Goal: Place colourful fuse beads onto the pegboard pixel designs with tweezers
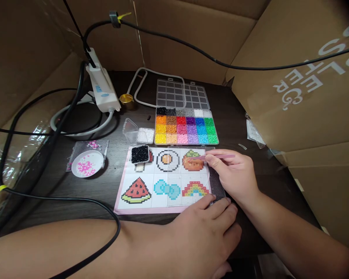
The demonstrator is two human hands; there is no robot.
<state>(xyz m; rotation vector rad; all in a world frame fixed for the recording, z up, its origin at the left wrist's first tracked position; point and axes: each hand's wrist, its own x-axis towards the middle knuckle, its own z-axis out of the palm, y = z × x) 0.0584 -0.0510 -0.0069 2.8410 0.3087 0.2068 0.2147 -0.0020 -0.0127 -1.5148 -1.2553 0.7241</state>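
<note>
My right hand point(235, 168) pinches pink tweezers point(202, 157), whose tips reach over the orange figure on a pattern sheet point(159, 209). On the sheet lies a see-through pegboard point(196, 176), covering its right part and jutting past its right edge. My left hand point(209, 228) rests at the pegboard's lower right corner, fingers stretched out and holding nothing. The sheet shows a fried egg, a watermelon slice, a teal bow shape and a rainbow. A small box of black beads point(140, 154) stands on its upper left. Whether a bead sits between the tweezer tips is too small to tell.
Behind the sheet stands an open bead case point(186, 126) with many colours, beside a small box of white beads point(145, 135). At left, a white dish point(87, 164) of pink beads overlaps another pegboard point(103, 147). A power strip point(101, 87), cables and cardboard walls surround the table.
</note>
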